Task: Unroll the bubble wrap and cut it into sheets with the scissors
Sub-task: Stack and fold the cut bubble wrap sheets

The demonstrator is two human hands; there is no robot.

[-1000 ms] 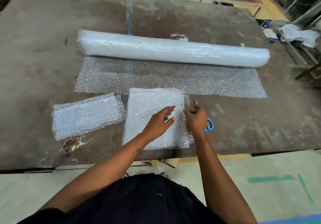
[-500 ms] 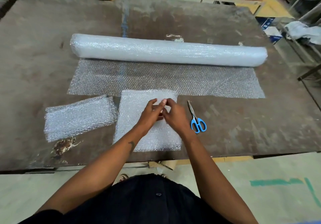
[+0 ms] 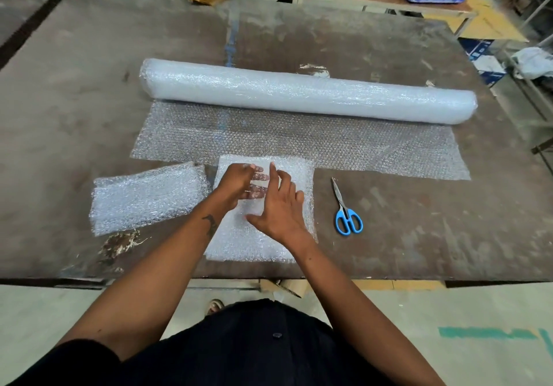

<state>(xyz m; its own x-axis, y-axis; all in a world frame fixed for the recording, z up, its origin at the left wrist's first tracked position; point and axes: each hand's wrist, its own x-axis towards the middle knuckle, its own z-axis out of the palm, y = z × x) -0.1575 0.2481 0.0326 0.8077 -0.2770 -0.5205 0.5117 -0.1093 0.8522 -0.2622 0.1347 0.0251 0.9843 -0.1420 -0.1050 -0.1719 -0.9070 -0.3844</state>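
The scissors (image 3: 347,212) now lie let go on the table (image 3: 419,236) right of the cut sheet (image 3: 254,245), where both hands (left hand (image 3: 239,185), right hand (image 3: 279,206)) press flat, fingers spread, so cutting pauses while the roll (image 3: 308,92) waits beyond.

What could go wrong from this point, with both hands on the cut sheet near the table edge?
The sheet lies close to the table's front edge, so a push from either the left hand or the right hand might slide it off. The scissors lie loose just right of the right hand; a sideways sweep could knock them. The roll looks unrestrained and might roll.
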